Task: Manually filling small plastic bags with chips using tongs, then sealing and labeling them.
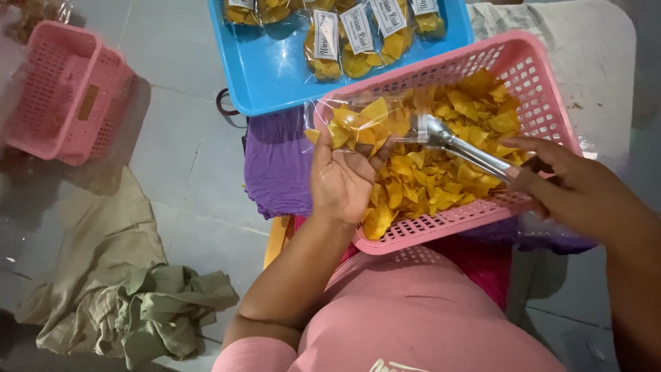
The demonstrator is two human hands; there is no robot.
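Note:
My left hand (342, 180) holds a clear plastic bag (365, 120) partly filled with yellow chips, over the near left corner of a pink mesh basket (544, 76). The basket holds a heap of loose yellow chips (447, 165). My right hand (575, 186) grips metal tongs (458, 146), whose tip reaches into the mouth of the bag.
A blue tray (275, 69) behind the basket carries several sealed, labelled bags of chips (358, 41). A second pink basket (65, 93) lies overturned at the far left. Olive cloth (138, 289) is crumpled on the tiled floor, and a purple cloth (275, 165) lies under the basket.

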